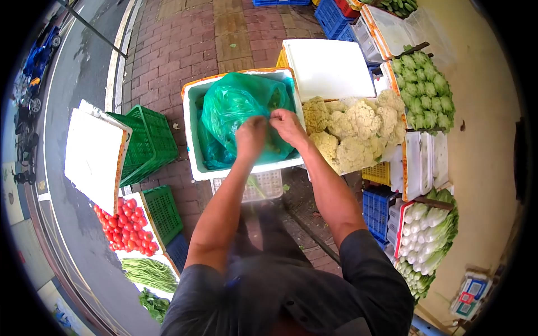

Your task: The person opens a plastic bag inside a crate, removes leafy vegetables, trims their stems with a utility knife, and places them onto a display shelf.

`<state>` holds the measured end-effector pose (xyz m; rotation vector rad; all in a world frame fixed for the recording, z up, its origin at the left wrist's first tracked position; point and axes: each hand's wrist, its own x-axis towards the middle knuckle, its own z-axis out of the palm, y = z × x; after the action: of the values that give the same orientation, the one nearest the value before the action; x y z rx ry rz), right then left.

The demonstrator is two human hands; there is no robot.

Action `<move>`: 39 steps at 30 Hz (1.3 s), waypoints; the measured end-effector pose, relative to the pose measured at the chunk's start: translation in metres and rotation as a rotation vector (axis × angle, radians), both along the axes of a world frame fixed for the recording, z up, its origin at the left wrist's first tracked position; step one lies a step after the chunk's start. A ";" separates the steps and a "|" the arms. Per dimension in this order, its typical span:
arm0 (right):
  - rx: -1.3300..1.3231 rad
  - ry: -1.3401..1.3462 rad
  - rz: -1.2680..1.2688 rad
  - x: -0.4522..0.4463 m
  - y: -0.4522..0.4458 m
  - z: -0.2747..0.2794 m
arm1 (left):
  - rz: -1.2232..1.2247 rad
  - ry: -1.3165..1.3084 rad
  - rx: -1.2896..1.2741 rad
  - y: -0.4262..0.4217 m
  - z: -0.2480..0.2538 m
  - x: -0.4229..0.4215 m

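A green plastic bag (230, 101), bulging with contents I cannot make out clearly, fills much of a white foam box (193, 140) in front of me. Both hands meet at the gathered part of the bag. My left hand (251, 136) is closed there and somewhat blurred. Beside it, the fingers of my right hand (288, 127) pinch the bag's plastic near the knot or neck. Darker green plastic shows along the box's left inner side. The foam box sits above a white plastic crate (263, 186).
Cauliflowers (358, 129) lie to the right, with a white foam lid (329, 67) behind. Tomatoes (129, 227), long beans (148, 274) and a green crate (147, 145) stand left. Leafy vegetables (423, 89) and white-stemmed greens (423, 235) line the right wall.
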<state>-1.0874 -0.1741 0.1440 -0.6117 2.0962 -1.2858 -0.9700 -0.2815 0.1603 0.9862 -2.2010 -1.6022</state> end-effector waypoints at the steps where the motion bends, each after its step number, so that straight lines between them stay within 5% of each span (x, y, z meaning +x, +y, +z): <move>1: 0.013 0.048 0.000 0.001 -0.001 0.001 | 0.029 0.013 -0.087 -0.001 0.003 0.000; 7: -0.007 0.084 -0.052 0.012 -0.005 0.012 | -0.045 0.066 -0.347 -0.009 0.004 -0.004; 16: -0.095 -0.006 -0.066 0.015 -0.004 -0.002 | -0.031 0.059 -0.220 -0.013 -0.008 -0.003; 22: -0.132 -0.043 -0.020 0.020 -0.002 0.001 | -0.068 0.055 -0.036 -0.019 -0.015 0.001; 26: -0.181 -0.121 0.041 0.023 0.004 -0.015 | 0.127 0.154 0.493 -0.016 -0.035 -0.005; 30: -0.031 0.129 -0.029 0.004 0.012 -0.016 | 0.325 0.319 0.658 -0.002 -0.028 -0.024; 33: -0.088 0.548 0.265 -0.006 0.008 -0.015 | 0.372 0.391 0.836 0.002 -0.009 -0.014; 35: 0.042 0.523 0.482 -0.013 0.015 -0.003 | 0.359 0.397 0.890 0.002 0.001 -0.005; 39: 0.156 0.553 0.443 -0.004 0.029 0.014 | 0.350 0.419 0.911 0.004 0.018 0.014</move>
<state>-1.0911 -0.1448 0.1576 -1.3914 2.2667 -0.7463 -0.9558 -0.2778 0.1782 1.0079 -0.9245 -2.3696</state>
